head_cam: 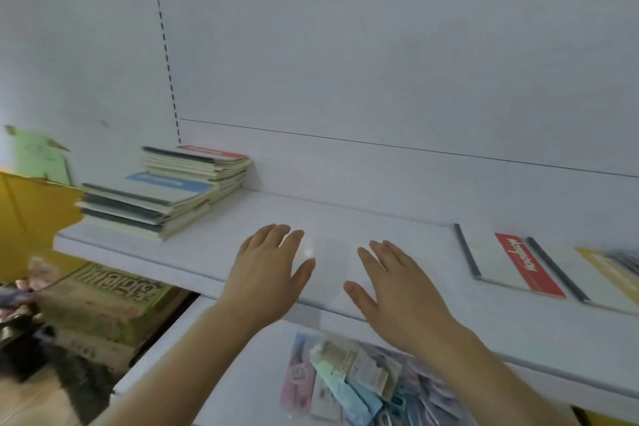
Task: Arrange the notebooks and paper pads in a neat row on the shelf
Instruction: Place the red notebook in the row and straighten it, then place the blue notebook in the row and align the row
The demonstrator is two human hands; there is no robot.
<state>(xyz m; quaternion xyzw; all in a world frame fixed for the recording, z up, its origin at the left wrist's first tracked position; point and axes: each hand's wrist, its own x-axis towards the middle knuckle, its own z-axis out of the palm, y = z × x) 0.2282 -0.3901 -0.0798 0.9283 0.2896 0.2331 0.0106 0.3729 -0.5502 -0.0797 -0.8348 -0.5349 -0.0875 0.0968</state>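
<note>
Now my left hand (269, 263) and right hand (390, 284) hover flat over the white shelf (345, 218), fingers straight, slightly spread, holding nothing. Stacked notebooks (162, 197) sit far left; a red-banded pad (508, 263) and a yellow pad (601, 273) lie flat right.

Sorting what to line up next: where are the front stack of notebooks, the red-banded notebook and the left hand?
front stack of notebooks (145, 207): head view, top cover.
red-banded notebook (529, 264): head view, red band.
left hand (268, 268): head view, back of hand.
</note>
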